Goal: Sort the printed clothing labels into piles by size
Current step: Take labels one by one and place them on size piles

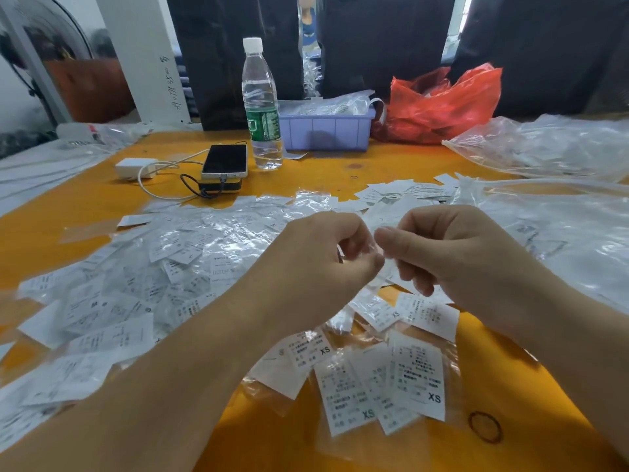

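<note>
1. Nearest us, below our fingers, XS labels (417,379) lie fanned on the orange surface (510,386).
2. Our left hand (316,264) and right hand (452,253) both pinch one small bagged label (383,264).
3. Left of our fingers spreads the unsorted heap (136,284).

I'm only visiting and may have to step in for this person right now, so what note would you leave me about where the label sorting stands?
Left hand and right hand: raised over the table, both pinching one small clear-sleeved label between them; its size cannot be read.
Sorted: a small pile of XS labels lies nearest you on the orange table.
Unsorted: a big heap of labels to the left, more loose labels beyond the hands.
Left: read the held label, place it, then work through the heap.
</note>
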Demonstrator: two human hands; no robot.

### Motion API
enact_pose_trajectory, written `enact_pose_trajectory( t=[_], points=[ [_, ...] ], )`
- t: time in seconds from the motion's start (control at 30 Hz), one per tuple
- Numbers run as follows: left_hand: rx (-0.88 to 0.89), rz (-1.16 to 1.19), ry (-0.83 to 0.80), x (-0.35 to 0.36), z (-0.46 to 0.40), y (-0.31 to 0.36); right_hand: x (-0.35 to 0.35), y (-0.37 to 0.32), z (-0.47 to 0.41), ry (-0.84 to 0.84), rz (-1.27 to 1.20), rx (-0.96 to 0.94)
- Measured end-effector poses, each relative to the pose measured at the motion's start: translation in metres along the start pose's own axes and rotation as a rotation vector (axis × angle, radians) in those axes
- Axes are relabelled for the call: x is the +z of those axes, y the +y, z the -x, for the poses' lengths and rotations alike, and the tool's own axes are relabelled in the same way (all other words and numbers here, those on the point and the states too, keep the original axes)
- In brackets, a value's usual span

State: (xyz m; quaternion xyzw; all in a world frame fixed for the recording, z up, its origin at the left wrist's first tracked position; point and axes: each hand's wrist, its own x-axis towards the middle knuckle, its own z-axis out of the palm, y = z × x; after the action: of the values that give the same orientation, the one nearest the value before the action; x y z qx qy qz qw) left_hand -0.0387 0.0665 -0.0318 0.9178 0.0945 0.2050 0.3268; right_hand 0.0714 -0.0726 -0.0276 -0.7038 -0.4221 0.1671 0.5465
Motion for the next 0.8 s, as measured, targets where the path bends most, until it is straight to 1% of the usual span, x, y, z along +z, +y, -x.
enact_pose_trajectory(
  t=[0.1, 0.13, 0.2, 0.27, 0.33, 0.4, 0.53, 0.6, 0.73, 0.8],
  points=[
    [-0.047, -0.012, 0.001, 0.000, -0.001, -0.002, -0.004, 0.004, -0.004, 0.051, -0.042, 0.056],
    [-0.069, -0.019, 0.003, -0.001, -0.001, -0.003, -0.005, 0.006, -0.006, 0.076, 0.020, 0.067],
    [-0.097, -0.034, 0.013, -0.001, -0.002, -0.005, -0.006, 0.013, -0.007, 0.107, 0.326, 0.055],
    [-0.100, -0.034, 0.026, -0.001, -0.002, -0.005, -0.004, 0.016, -0.006, 0.064, 0.617, 0.033],
    [-0.087, -0.032, 0.041, 0.000, -0.002, -0.005, 0.000, 0.021, -0.006, -0.023, 0.795, 0.046],
    [-0.077, -0.038, 0.049, 0.000, -0.002, -0.004, 0.004, 0.022, -0.007, -0.070, 0.890, 0.086],
    [-0.078, -0.045, 0.023, 0.000, -0.001, -0.003, 0.006, 0.019, -0.008, -0.035, 0.932, 0.095],
    [-0.078, -0.036, 0.016, 0.000, -0.001, -0.003, 0.005, 0.020, -0.008, -0.033, 0.916, 0.093],
    [-0.094, -0.016, 0.026, -0.001, -0.001, -0.003, -0.001, 0.022, -0.008, 0.053, 0.748, 0.009],
    [-0.087, -0.024, 0.031, -0.002, -0.001, -0.003, -0.003, 0.020, -0.007, 0.077, 0.593, -0.028]
  ],
)
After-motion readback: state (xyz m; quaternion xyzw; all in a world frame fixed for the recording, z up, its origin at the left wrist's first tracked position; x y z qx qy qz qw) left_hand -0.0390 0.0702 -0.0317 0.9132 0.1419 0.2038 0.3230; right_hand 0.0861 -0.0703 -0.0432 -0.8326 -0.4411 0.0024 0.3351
